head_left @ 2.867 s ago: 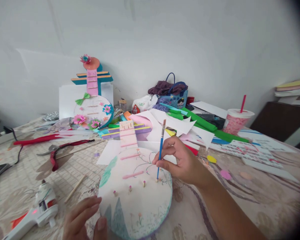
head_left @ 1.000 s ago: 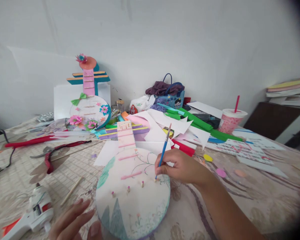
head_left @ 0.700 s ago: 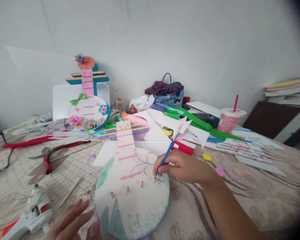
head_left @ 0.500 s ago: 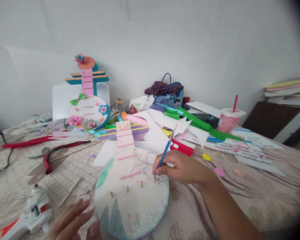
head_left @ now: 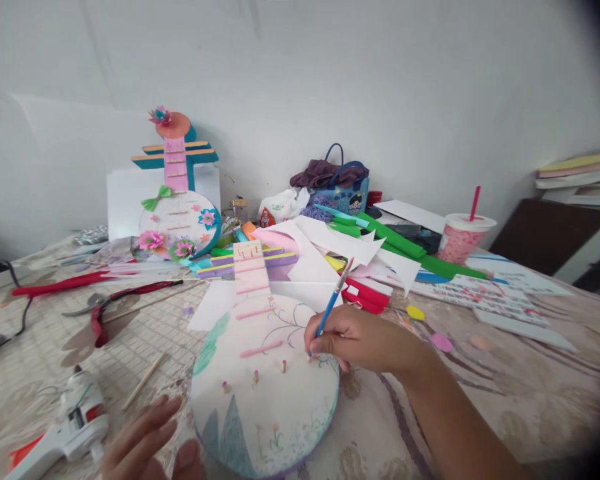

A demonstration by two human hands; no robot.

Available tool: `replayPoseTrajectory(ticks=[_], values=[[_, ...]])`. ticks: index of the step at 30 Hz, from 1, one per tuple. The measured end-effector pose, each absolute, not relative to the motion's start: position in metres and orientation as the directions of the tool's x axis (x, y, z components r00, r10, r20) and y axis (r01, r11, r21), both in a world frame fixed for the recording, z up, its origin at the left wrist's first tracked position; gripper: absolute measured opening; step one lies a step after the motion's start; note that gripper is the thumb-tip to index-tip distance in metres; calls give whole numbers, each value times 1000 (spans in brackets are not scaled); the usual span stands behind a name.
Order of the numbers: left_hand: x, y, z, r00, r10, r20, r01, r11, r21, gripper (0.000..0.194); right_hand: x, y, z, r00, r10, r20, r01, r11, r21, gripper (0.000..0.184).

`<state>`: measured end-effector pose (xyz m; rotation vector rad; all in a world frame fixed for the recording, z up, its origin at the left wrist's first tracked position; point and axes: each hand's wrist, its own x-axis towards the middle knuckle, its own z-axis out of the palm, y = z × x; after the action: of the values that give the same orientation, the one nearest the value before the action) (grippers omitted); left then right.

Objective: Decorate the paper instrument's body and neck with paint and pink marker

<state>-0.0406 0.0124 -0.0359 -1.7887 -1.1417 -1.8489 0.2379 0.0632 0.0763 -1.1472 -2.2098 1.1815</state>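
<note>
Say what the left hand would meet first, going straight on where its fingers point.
The left hand would probably meet the left edge of the round white board first, though it could pass above it, since its height is unclear.

1. Paintbrush (head_left: 333, 300): smooth blue handle, silvery metal ferrule.
2. Craft lute (head_left: 265, 413): matt, paper-like white face.
3. Glue gun (head_left: 65, 433): smooth white plastic.
4. Loose stick (head_left: 144, 381): pale, matt wood.
5. Shears (head_left: 99, 317): dull grey metal blades.
6. Paper sheets (head_left: 347, 241): matt.

Left hand (head_left: 150, 443), right hand (head_left: 365, 337) and right forearm (head_left: 445, 400) are all bare.
</note>
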Motion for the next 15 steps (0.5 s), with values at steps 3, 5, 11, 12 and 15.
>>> replayPoseTrajectory(ticks=[3,5,11,12,15], values=[[-38,10,-33,-186,323,928,685,-635,358,18,238,63,76,-578,813,-65,482,277,-831,22],[-35,9,-31,-208,351,913,663,-636,396,20,238,62,76,-577,814,-64,488,281,-826,21],[-35,9,-36,-256,352,900,659,-618,429,16,235,59,79,-587,809,-22,439,295,-849,14],[-37,10,-39,-240,349,906,665,-621,415,17,234,59,79,-581,814,-21,439,292,-850,14],[-41,13,-47,-213,348,913,692,-606,393,18,233,61,78,-594,805,-9,447,321,-835,16]])
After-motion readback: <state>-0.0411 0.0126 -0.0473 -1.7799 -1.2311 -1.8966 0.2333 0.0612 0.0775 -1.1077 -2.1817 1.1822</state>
